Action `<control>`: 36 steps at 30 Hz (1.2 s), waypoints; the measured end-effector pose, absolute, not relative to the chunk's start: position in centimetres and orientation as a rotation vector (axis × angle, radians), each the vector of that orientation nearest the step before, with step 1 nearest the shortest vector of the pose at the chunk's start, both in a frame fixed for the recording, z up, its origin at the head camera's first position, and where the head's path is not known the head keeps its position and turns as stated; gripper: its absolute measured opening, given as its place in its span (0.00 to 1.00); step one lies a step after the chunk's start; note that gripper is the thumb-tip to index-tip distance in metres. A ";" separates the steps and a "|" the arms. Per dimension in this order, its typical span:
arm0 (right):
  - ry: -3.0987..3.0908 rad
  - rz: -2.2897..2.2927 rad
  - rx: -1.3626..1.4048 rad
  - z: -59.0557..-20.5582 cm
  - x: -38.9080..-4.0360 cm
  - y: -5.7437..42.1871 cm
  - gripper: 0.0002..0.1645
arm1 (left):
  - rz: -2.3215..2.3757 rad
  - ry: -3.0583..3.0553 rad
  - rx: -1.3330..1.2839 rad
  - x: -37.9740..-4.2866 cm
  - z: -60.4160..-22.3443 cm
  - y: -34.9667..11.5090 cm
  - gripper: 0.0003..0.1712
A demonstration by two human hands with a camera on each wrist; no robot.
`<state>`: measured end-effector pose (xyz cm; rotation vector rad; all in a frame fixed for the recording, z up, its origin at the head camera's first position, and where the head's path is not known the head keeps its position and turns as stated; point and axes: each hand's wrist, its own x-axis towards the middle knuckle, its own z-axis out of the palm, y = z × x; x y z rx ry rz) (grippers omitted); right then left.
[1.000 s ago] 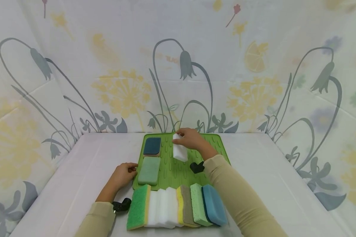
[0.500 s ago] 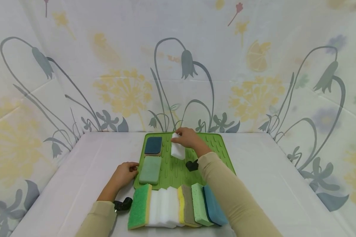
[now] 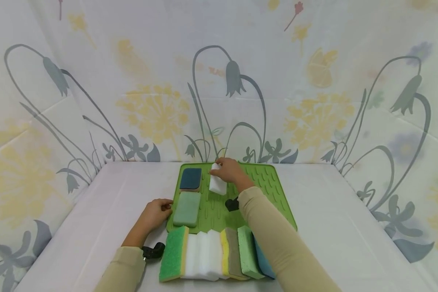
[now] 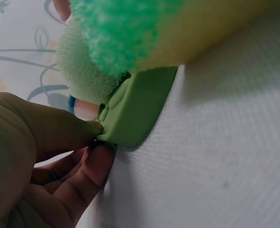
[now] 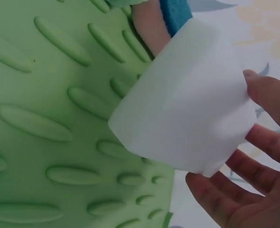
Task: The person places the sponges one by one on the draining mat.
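Note:
My right hand (image 3: pixel 229 170) grips a white melamine sponge (image 3: pixel 217 184) by its edge, thumb on one side and fingers on the other. The sponge is tilted over the far part of a green ridged silicone mat (image 3: pixel 219 211), as the right wrist view (image 5: pixel 187 104) also has it. With thumb and forefinger my left hand (image 3: pixel 156 214) pinches the mat's left edge (image 4: pixel 135 109). Along that side of the mat lie a dark blue-topped sponge (image 3: pixel 191 179) at the back and a pale green sponge (image 3: pixel 187 209) in front of it.
In front of the mat stands a row of sponges: green-and-yellow (image 3: pixel 173 254), several white (image 3: pixel 203 254), grey-and-yellow (image 3: pixel 234 253), speckled pale green (image 3: pixel 249 252), and blue (image 3: pixel 264 261), partly behind my right sleeve. A flower-patterned curtain (image 3: pixel 219 81) rises behind the white table (image 3: pixel 332 227).
My right hand has shifted slightly left with the white sponge, closer to the dark blue sponge. The left hand has stayed at the mat's edge. The view has swung a little left.

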<state>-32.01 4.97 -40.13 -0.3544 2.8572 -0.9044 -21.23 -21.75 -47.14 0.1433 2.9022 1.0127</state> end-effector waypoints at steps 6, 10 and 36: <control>2.871 -0.927 -0.351 -40.8 -32.3 4.3 0.34 | 1.021 2.899 0.145 -21.2 -47.2 -21.8 0.21; 2.896 -0.933 -0.346 -41.3 -32.5 3.8 0.33 | 1.019 2.902 0.137 -21.3 -47.2 -21.8 0.21; 2.966 -0.772 -0.328 -42.7 -32.6 2.0 0.22 | 1.029 2.908 0.111 -21.2 -47.4 -21.8 0.20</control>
